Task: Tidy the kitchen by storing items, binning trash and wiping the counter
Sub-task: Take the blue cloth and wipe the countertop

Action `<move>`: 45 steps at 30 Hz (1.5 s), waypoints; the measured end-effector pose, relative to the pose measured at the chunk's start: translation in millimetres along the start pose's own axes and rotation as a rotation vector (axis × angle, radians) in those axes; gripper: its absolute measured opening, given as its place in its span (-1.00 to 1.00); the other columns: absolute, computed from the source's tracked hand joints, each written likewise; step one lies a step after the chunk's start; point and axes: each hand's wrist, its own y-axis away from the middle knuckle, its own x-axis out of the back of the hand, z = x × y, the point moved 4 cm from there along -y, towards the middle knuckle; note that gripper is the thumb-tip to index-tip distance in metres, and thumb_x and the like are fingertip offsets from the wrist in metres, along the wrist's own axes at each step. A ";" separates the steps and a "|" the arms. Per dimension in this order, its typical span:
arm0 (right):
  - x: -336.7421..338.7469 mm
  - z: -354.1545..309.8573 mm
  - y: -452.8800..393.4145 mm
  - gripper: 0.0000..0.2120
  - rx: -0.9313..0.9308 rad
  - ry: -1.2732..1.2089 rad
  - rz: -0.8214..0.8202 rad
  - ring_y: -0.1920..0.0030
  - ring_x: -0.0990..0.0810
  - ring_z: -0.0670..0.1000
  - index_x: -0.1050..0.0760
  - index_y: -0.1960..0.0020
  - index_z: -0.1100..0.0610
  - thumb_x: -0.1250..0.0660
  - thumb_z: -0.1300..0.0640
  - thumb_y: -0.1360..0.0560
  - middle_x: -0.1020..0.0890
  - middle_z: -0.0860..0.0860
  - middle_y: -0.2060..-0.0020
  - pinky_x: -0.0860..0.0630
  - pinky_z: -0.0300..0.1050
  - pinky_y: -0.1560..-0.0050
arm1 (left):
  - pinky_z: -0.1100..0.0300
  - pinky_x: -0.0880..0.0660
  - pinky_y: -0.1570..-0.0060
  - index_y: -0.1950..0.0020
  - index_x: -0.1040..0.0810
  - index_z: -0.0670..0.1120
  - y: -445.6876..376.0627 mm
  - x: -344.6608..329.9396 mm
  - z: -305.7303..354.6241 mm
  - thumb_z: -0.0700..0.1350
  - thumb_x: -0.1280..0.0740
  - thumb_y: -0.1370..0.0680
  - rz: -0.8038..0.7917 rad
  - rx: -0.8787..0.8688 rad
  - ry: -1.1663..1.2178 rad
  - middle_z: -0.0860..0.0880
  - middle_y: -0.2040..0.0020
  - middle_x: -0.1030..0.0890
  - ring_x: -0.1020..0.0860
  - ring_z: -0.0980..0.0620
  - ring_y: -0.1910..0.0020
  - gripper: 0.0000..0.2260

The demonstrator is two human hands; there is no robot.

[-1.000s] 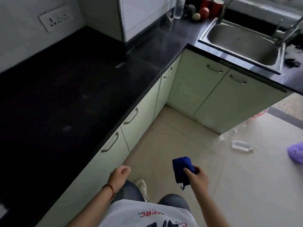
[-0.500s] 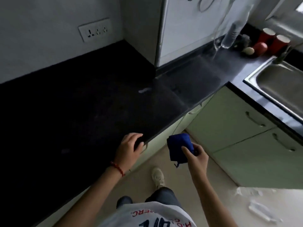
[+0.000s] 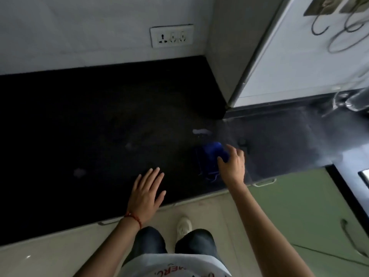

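A folded blue cloth lies on the black counter near its front edge. My right hand rests on the cloth's right side, thumb and fingers around it. My left hand lies flat on the counter to the left of the cloth, fingers spread, holding nothing. Pale smudges mark the dark surface: one just beyond the cloth, another further left.
A white wall with a socket plate stands behind the counter. A white pillar corner juts in at the right. A clear bottle lies at the far right. Green cabinet doors and a sink edge are lower right.
I stepped up to the counter. My right hand brought the blue cloth up from over the floor onto the counter. My left hand moved from the edge to lie flat on top.
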 end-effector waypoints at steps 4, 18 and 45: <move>-18.2 -4.4 16.3 -0.48 0.299 0.193 0.110 -0.35 -0.32 0.24 -0.32 -0.38 0.10 -0.31 -0.02 -0.47 -0.33 0.18 -0.39 -0.37 0.15 -0.26 | 0.05 -0.05 -0.39 -0.39 -0.27 -0.04 0.0 -0.8 -0.3 0.16 0.17 -0.56 -0.016 0.018 -0.011 -0.05 -0.41 -0.38 -0.20 0.03 -0.40 -0.48; -71.8 -50.8 -46.7 -0.56 0.670 0.298 0.073 -0.28 -0.41 0.34 -0.45 -0.28 0.19 -0.20 0.03 -0.46 -0.42 0.26 -0.33 -0.39 0.18 -0.26 | 0.04 -0.05 -0.39 -0.38 -0.30 -0.02 -2.1 -4.0 0.5 0.10 -0.14 -0.46 0.111 -0.004 -0.083 -0.02 -0.40 -0.39 -0.21 0.04 -0.40 -0.50; -142.5 -107.1 53.6 -0.58 1.180 0.359 -0.259 -0.21 -0.51 0.27 -0.43 -0.26 0.15 -0.26 0.04 -0.43 -0.45 0.23 -0.31 -0.52 0.14 -0.11 | 0.03 -0.20 -0.31 -0.29 -0.39 -0.08 64.8 17.3 -92.7 0.10 0.07 -0.58 0.316 0.332 0.095 -0.13 -0.29 -0.51 -0.29 -0.04 -0.34 -0.56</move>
